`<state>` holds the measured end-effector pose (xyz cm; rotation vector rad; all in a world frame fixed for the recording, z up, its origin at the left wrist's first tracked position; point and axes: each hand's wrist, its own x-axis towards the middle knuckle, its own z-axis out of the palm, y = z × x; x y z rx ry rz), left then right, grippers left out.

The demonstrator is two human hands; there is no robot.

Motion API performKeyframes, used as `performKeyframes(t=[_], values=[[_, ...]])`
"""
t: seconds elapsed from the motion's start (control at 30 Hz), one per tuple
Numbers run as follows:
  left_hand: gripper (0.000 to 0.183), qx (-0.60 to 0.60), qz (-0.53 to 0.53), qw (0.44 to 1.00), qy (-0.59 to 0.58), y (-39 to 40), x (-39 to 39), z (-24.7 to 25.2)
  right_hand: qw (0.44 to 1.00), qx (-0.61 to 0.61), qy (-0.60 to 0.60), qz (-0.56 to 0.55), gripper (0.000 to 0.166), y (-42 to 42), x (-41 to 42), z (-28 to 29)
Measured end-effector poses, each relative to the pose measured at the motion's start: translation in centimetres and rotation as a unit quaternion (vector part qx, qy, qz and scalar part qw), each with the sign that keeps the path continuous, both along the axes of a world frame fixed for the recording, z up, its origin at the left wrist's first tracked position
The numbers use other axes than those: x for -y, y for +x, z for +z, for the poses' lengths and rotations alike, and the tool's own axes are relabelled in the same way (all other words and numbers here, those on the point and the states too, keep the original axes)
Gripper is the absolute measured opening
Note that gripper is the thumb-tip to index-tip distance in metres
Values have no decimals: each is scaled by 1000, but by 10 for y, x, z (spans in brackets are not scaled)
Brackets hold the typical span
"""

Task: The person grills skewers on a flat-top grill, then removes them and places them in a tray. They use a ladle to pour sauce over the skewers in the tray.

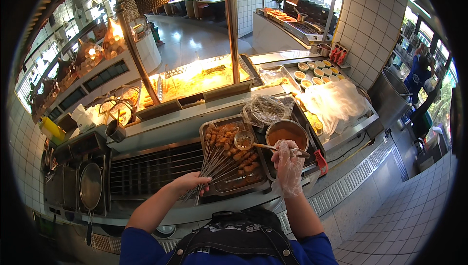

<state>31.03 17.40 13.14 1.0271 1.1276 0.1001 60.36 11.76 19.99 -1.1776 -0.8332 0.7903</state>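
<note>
A fan of metal skewers [215, 159] is gathered in my bare left hand [192, 183] at the handle ends. Their browned meat pieces [228, 139] lie over a steel tray [244, 189] with reddish liquid in its bottom. My right hand [289, 166], in a clear plastic glove, grips a long-handled perforated ladle [244, 140]. The ladle's bowl hangs over the meat, with bits of seasoning in it. Just beyond the glove stands a metal pot [267, 133] of orange-brown powder or sauce; which one I cannot tell.
Left of the tray runs a grill grate [153, 173], then a round strainer [91, 185]. A plastic-wrapped bowl [268, 108] sits behind the pot. Red-handled tongs [321, 163] lie at right. Beyond are a lit food display [204, 76], small cups [316, 72] and a person [416, 75] at far right.
</note>
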Motion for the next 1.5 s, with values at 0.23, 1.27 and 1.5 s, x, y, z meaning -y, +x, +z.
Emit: performKeyframes(t=[0.23, 1.27, 1.5], values=[[39, -157, -69, 950, 261, 5, 10, -10, 999, -34, 12, -32, 19, -1, 1, 0], [14, 73, 77, 993, -51, 1, 12, -21, 992, -108, 64, -1, 19, 0, -7, 20], [15, 78, 64, 994, -45, 0, 9, -20, 997, -63, 27, 19, 21, -3, -25, 9]])
